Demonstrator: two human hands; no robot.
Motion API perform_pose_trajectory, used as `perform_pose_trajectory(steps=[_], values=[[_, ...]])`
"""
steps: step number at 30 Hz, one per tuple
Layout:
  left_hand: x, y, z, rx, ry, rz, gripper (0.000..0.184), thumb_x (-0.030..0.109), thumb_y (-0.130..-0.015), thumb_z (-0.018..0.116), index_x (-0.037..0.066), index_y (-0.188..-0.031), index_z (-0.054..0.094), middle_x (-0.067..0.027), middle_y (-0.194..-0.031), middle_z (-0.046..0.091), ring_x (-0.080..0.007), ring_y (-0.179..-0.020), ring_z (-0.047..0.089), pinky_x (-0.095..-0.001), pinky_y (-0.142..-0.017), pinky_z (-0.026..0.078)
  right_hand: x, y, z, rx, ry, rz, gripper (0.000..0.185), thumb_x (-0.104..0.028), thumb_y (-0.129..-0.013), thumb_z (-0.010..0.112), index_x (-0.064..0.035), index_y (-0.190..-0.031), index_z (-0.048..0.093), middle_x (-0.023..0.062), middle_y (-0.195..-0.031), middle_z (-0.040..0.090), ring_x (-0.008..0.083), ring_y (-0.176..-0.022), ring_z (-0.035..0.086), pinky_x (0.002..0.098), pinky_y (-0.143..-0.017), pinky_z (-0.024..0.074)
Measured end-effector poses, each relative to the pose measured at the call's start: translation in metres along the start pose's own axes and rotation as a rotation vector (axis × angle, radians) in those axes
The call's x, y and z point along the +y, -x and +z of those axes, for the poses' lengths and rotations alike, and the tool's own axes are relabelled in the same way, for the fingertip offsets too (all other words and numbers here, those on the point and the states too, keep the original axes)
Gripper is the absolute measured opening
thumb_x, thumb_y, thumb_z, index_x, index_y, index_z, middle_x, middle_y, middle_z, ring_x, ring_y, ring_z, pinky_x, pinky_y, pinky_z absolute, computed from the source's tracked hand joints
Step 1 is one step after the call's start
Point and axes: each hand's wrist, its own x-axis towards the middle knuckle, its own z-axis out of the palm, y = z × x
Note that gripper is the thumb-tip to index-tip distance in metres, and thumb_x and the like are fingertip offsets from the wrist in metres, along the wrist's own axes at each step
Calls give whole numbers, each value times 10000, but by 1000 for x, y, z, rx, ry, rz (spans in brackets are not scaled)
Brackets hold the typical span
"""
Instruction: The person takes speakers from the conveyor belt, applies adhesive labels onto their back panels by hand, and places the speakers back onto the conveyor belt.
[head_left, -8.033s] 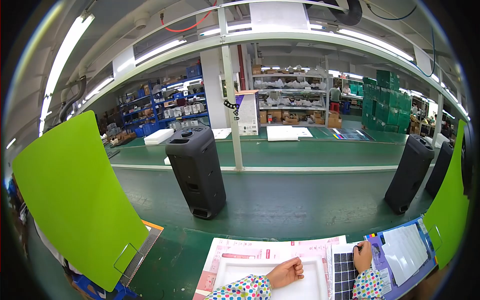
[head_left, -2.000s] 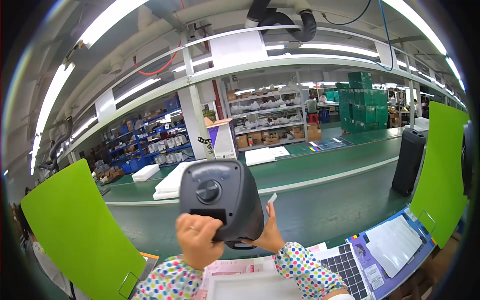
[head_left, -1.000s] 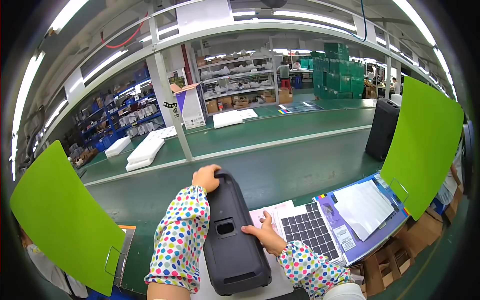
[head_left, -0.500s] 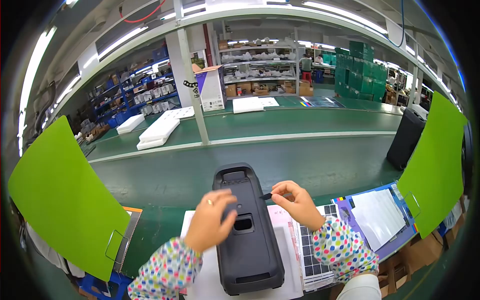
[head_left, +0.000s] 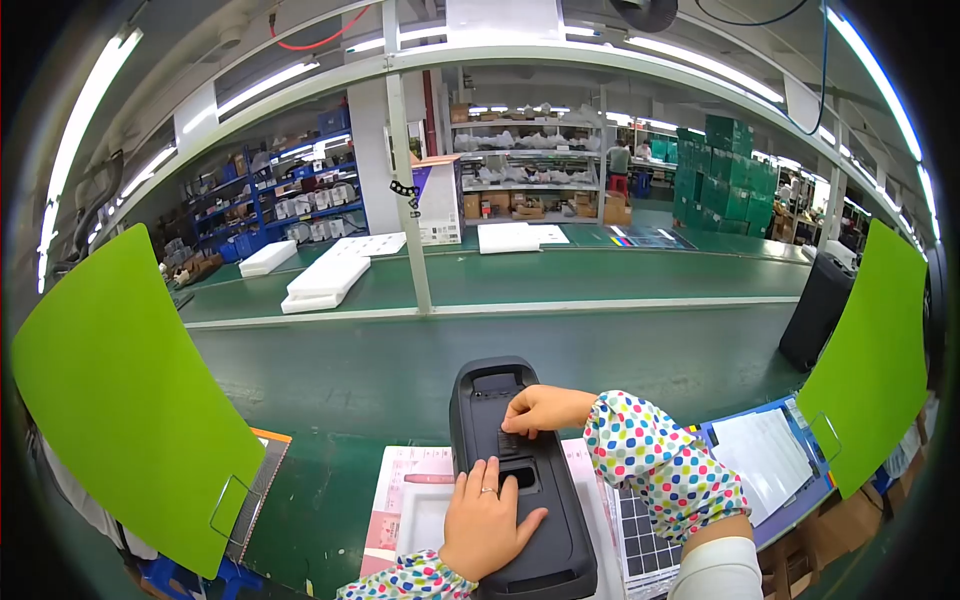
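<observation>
L hand (head_left: 490, 525) flat on blk speaker (head_left: 560, 510), fingers spread, tips just beside slot (head_left: 522, 478), gripping nothing. R hand (head_left: 545, 410) farther up same face, fingers curled in w/ tips at small dark ridged patch (head_left: 507, 440); can't tell if they're closed on it. Speaker lies lengthwise under both hands' fingers, over wht tray (head_left: 425, 518). Pink printed sheet (head_left: 384, 528) L of L fingers, grid sheet (head_left: 645, 540) to their R. 2nd speaker (head_left: 820, 312) well R of R fingers.

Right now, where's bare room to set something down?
Bare: the dark green surface between the pale metal rail and black boxy speaker, and green tabletop between the orange-edged board and pink printed sheet. Crowded: right of the speaker, with black gridded sheet and white papers.
</observation>
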Motion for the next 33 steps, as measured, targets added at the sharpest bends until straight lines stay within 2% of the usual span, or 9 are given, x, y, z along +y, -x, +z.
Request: perform_pose_trajectory(steps=[4,7,10,24,33], values=[[-5,3,8,18,12,21,586,527,-860,674,-43,-994,668,-333,-1276,580,-459,-1224,546,-552,-1034,416,5,-6,-3,-6,-23,48,379,-323,-923,679,43,-1020,709,100,-896,671,165,-771,661,274,-737,533],[-4,4,9,25,25,18,599,542,-855,673,-41,-994,668,-332,-1276,580,-455,-1222,550,-559,-1029,419,5,-4,-4,-8,-49,49,375,-314,-919,685,45,-1022,709,101,-889,671,163,-761,666,266,-737,534],[-1,3,4,-5,4,8,576,511,-842,702,-25,-1052,684,-318,-1294,571,-450,-1228,542,-508,-1021,433,5,-4,-2,-15,-44,43,365,-304,-913,693,46,-1015,709,96,-881,673,160,-755,670,261,-737,534],[1,2,5,-14,1,6,589,522,-846,694,-26,-1063,682,-319,-1309,563,-451,-1240,534,-516,-1031,427,6,0,1,22,-39,24,330,-285,-909,695,37,-975,718,88,-865,688,157,-757,673,270,-745,536],[2,2,4,-38,-1,-2,594,525,-848,693,-24,-1077,676,-320,-1317,557,-451,-1252,528,-526,-1034,426,4,1,1,21,-52,18,273,-266,-908,695,6,-887,707,74,-846,679,145,-750,658,265,-746,531]])
